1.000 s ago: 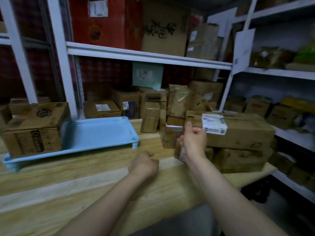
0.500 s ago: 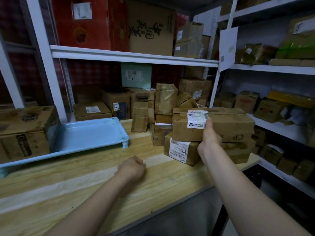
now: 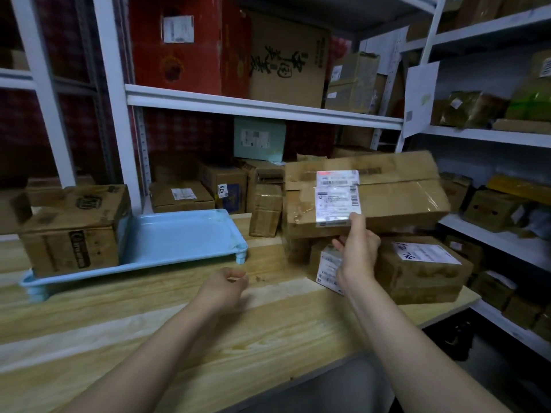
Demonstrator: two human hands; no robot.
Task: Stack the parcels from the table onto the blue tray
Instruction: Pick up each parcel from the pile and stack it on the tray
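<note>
My right hand point(image 3: 357, 251) grips the near edge of a long brown cardboard parcel point(image 3: 393, 195) with a white shipping label, thumb on the label and fingers underneath, tilting it up off the pile at the table's right. Below it lie two more parcels point(image 3: 417, 269), one with a handwritten white label. My left hand point(image 3: 223, 286) hovers over the wooden table with loosely curled fingers, holding nothing. The blue tray point(image 3: 182, 236) sits at the left, with one brown box point(image 3: 71, 228) on its left end.
A small upright parcel point(image 3: 265, 210) stands behind the tray's right corner. White metal shelving point(image 3: 262, 107) full of cartons lines the back and right side. The table's right edge point(image 3: 465, 305) drops off just past the pile.
My right hand has lifted and tilted the long parcel, its near edge rising off the pile. The left hand has barely moved. The camera has moved closer.
</note>
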